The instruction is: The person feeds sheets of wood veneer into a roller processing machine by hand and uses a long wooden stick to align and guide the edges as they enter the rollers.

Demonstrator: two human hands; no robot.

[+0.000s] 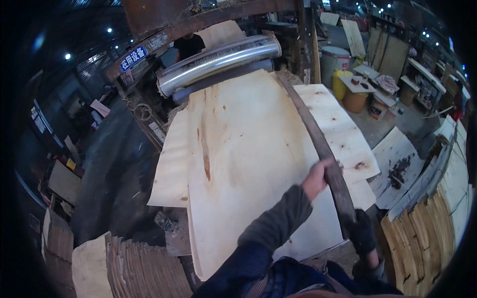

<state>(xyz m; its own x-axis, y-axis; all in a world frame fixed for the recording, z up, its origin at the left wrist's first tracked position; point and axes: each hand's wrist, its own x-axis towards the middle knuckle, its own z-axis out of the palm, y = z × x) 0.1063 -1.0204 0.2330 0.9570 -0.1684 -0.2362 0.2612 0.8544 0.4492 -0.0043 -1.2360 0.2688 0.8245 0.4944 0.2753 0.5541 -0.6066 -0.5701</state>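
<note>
A long, dark brown wooden bar [322,144] runs along the right edge of the top veneer sheet [248,149], its far end close to the rollers. My left hand [317,180] is closed around the bar partway along, thumb over its top. Close to me, my right hand [362,232], in a dark glove, grips the bar's near end. The pale sheet has knots and a brown streak at left. Other sheets stick out from under it, one at the left [171,159] and one at the right [343,134].
A shiny metal roller [221,62] spans the machine beyond the sheets. Behind it stands a person in dark clothing [190,47]. Veneer stacks rise at lower left [144,268] and right [422,243]. Buckets, a yellow sack [340,87] and a drum [334,63] occupy the far right.
</note>
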